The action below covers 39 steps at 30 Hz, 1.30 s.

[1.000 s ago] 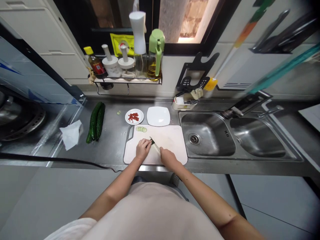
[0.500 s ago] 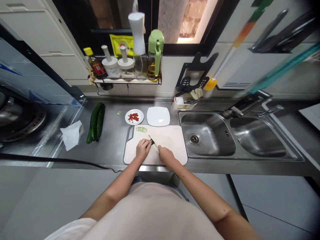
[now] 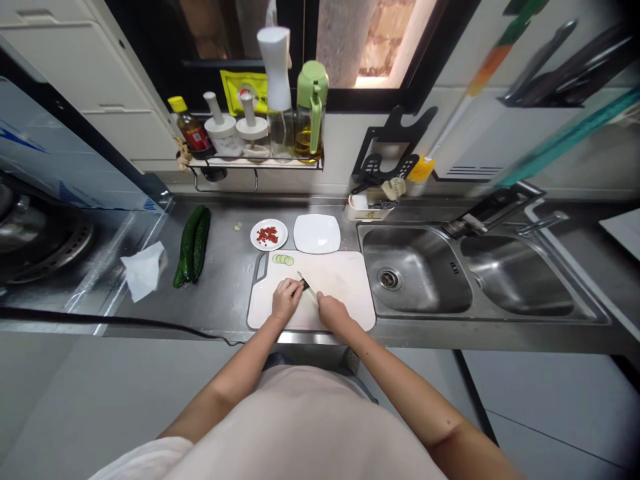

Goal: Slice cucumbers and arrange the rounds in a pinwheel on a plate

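On the white cutting board (image 3: 345,280), my left hand (image 3: 287,298) is closed over a dark green piece of cucumber (image 3: 305,285), most of it hidden under my fingers. My right hand (image 3: 332,311) grips the handle of a knife (image 3: 311,288), whose blade lies against the right end of that piece. Several pale cucumber slices (image 3: 283,259) overlap in a row near the board's upper left. Behind the board stand a small white plate (image 3: 255,241) with chopped red bits and a bare square white plate (image 3: 317,233).
Whole cucumbers (image 3: 193,243) and a white paper towel (image 3: 144,270) lie on the steel counter at left. A double sink (image 3: 425,267) is to the right. Bottles and jars stand on a wall rack (image 3: 260,164). A black cord (image 3: 125,321) crosses the counter's front edge.
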Motion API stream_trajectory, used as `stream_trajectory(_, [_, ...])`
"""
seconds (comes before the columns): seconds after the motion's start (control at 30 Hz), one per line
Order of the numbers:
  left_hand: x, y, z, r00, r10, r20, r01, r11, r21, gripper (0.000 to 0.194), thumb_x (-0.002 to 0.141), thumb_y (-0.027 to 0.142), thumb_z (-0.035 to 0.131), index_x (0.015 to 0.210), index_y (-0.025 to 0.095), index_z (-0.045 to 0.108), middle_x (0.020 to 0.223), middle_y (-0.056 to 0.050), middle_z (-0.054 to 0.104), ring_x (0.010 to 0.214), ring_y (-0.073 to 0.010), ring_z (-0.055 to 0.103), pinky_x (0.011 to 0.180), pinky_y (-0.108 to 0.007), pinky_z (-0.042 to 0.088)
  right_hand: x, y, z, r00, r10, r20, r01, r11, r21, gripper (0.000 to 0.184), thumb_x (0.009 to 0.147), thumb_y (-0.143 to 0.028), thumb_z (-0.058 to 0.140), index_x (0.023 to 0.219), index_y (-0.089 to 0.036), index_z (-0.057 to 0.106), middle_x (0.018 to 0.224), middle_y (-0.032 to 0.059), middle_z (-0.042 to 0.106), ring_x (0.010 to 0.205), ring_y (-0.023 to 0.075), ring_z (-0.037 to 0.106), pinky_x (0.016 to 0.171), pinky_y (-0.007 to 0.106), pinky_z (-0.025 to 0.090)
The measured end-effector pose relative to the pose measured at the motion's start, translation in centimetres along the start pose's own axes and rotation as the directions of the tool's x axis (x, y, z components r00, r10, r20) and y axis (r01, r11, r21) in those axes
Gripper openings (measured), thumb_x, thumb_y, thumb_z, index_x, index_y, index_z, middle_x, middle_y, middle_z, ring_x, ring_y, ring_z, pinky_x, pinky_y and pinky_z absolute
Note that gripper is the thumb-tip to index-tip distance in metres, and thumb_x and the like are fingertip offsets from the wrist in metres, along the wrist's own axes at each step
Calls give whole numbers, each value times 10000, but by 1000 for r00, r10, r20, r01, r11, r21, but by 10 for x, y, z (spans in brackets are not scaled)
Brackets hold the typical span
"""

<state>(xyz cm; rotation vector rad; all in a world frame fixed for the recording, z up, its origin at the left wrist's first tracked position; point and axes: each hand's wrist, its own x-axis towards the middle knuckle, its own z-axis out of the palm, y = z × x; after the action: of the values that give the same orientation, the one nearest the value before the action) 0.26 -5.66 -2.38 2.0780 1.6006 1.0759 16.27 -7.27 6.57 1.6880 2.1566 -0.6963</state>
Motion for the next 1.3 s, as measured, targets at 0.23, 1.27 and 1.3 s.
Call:
stream_trajectory(0.23, [0, -3, 1, 1000, 4, 7, -4, 1000, -1, 169, 906, 278, 502, 918, 227, 663, 878, -42, 619, 869, -161, 566, 785, -296, 459, 3, 1, -2, 1000, -10, -3, 10, 1000, 8, 320, 868, -51, 348, 1154, -126, 469, 985, 155, 652, 942, 223, 638, 730, 288, 452])
stream_trajectory(1.27, [-1, -1, 1, 1000, 7, -19, -7, 1000, 12, 179, 906, 276, 498, 932, 227, 668, 855, -48, 612, 862, -165, 566, 783, -307, 459, -13, 4, 16, 999, 35, 1, -35, 999, 18, 278, 879, -51, 366, 1127, -133, 460, 968, 153, 655, 948, 221, 639, 743, 294, 450])
stream_trajectory(1.3, [-1, -1, 1, 1000, 6, -20, -6, 1000, 13, 179, 905, 276, 498, 933, 227, 668, 855, -48, 612, 862, -165, 567, 783, -307, 459, -11, 3, 15, 999, 34, 1, -34, 999, 20, 280, 874, -45, 368, 1123, -133, 463, 968, 151, 656, 950, 220, 639, 744, 292, 451])
